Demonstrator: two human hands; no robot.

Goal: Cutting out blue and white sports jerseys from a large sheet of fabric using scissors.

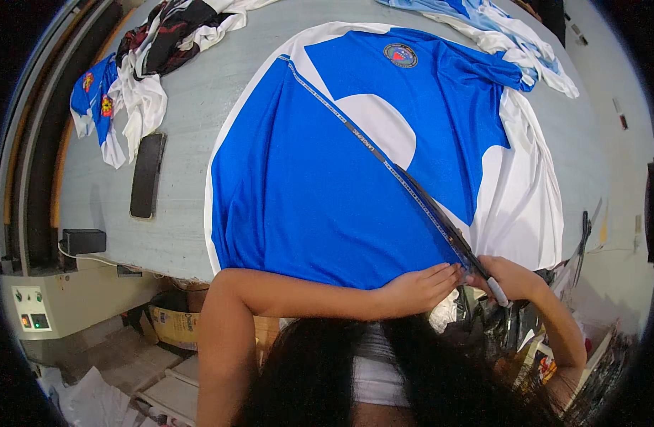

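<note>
So there's a big blue and white jersey [341, 164] spread flat on the grey desk [192, 142], its hem hanging right at the near edge where the person stands. A long ruler [370, 149] lies across it on a diagonal, from up near the far-left shoulder down to the near-right corner of the hem, so its long axis points pretty much straight at the hands.

The left hand [419, 288] is flat on the fabric at the near edge, fingers together and pressing the hem down just left of the ruler's near end. The right hand [508, 277] is closed around a pair of scissors [448, 228], whose dark blades lie along the ruler's lower stretch, pointing up the diagonal toward the far-left. The right hand is the one on the line; the left is just beside it.

Other stuff: a dark flat phone-like slab [148, 174] near the left edge, a heap of printed garments [142, 64] at the far-left corner, and more light blue fabric [498, 28] at the far edge.
</note>
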